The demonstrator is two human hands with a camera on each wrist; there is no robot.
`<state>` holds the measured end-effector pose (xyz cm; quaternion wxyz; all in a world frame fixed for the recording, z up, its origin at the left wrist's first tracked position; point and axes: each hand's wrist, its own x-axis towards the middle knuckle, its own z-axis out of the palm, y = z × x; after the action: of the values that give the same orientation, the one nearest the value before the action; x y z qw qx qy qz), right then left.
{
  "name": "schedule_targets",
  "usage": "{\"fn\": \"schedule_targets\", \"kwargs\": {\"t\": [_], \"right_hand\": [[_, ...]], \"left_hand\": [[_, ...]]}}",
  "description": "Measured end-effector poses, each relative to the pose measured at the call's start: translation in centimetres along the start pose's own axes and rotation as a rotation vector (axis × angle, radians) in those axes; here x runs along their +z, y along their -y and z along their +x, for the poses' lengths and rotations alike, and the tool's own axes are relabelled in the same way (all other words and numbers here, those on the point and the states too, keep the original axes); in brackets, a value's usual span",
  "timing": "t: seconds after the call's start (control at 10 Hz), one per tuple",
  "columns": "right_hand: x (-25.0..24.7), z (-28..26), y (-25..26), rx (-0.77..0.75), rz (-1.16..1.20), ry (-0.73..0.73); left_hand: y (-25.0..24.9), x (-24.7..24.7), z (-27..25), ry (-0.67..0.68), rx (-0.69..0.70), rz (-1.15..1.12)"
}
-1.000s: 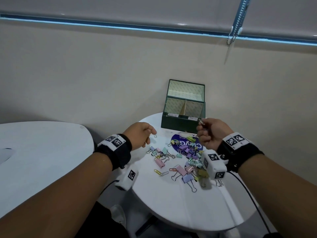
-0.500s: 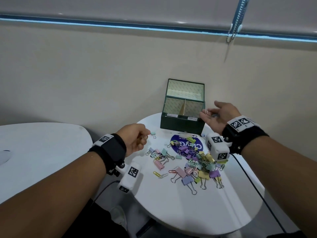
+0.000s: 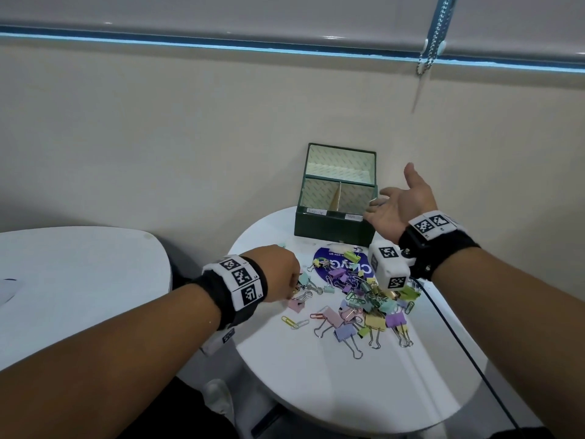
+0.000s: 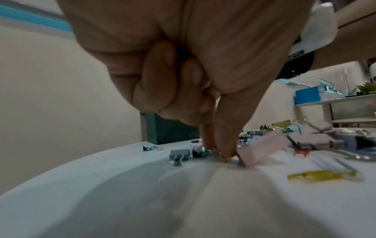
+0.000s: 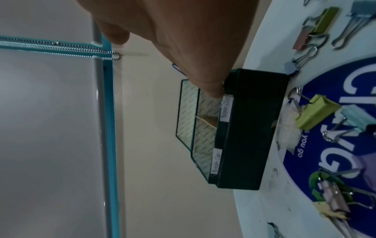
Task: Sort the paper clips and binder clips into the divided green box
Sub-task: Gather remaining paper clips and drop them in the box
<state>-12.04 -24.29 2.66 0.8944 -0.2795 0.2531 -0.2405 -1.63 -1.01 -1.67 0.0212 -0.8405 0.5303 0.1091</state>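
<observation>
Paper clips and binder clips (image 3: 357, 299): mixed pastel heap, near-centre of the round white bench (image 3: 316, 391), partly over a blue sticker (image 3: 323, 258); most items unsorted. Divided green box (image 3: 332, 228): far edge of the bench, lid up, a cardboard divider splitting the interior into left and right compartments, each with a handwritten label on the front rim; contents cannot be seen from any view. Right hand (image 3: 399, 204): palm up, fingers spread wide, just right of the box at its right compartment; a small blue paper clip (image 5: 179, 69) shows at the fingertips in the right wrist view, whether held or falling is unclear. Left hand (image 3: 278, 270): at the left fringe of the heap, thumb and forefinger pinched down on a small yellowish clip (image 4: 221, 158) lying on the bench beside a pink binder clip (image 4: 262, 149). Progress, judged: early; nearly the whole heap remains to sort.
</observation>
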Motion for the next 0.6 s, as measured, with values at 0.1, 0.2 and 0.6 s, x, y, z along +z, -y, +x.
{"fn": "schedule_targets", "kwargs": {"t": [0.1,0.2,0.6], "right_hand": [[-0.8,0.2,0.3,0.016,0.029,-0.006],[-0.9,0.1,0.6,-0.051,-0.117,-0.036],[0.8,2.3,0.4,-0.024,-0.497,-0.19]], "left_hand": [[0.1,0.1,-0.2,-0.017,0.039,-0.021],[0.7,0.0,0.0,0.012,0.019,-0.069],[-0.7,-0.7,0.5,0.084,0.083,0.033]]}}
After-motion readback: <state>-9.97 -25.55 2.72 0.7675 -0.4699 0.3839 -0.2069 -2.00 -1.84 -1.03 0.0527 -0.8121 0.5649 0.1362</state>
